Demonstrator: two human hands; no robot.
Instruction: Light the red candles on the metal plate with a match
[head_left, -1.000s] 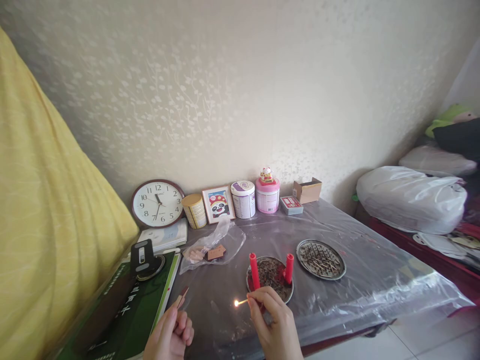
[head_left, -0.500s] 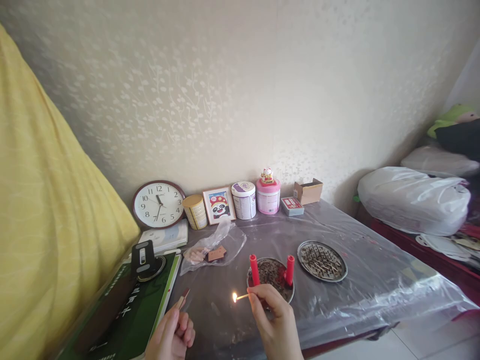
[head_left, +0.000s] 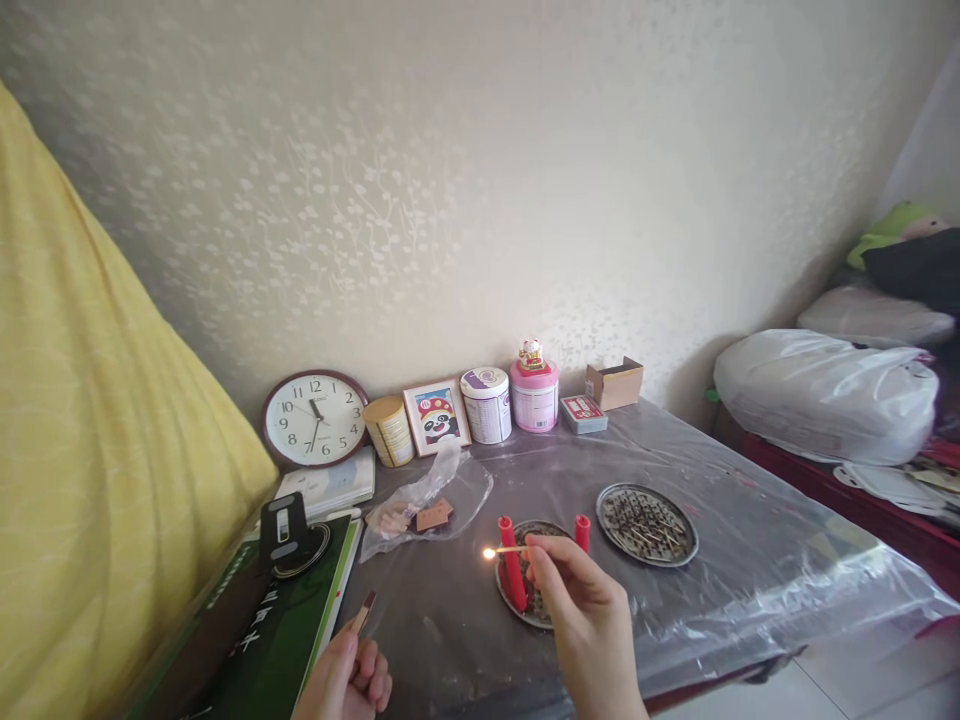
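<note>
A lit match (head_left: pixel 511 549) is pinched between the thumb and fingers of my right hand (head_left: pixel 589 615), its flame (head_left: pixel 489 553) pointing left. The match passes in front of the left red candle (head_left: pixel 513 575), a little below its top. This candle stands on a round metal plate (head_left: pixel 531 622). A second red candle (head_left: pixel 582 530) rises behind my right hand, its lower part hidden. My left hand (head_left: pixel 346 672) is closed around what looks like a matchbox (head_left: pixel 366 609), whose brown end sticks up.
Used matchsticks lie on another round plate (head_left: pixel 664 563) to the right. A clear plastic bag (head_left: pixel 472 490) with small brown boxes (head_left: pixel 433 515) lies behind the hands. A green book (head_left: pixel 259 620) bears a black device (head_left: pixel 283 528). Along the wall stand a clock (head_left: pixel 315 418), tins and a picture frame (head_left: pixel 437 418).
My right hand has moved up and right with the burning match, from left of the plate to the left candle's upper part. My left hand has hardly moved.
</note>
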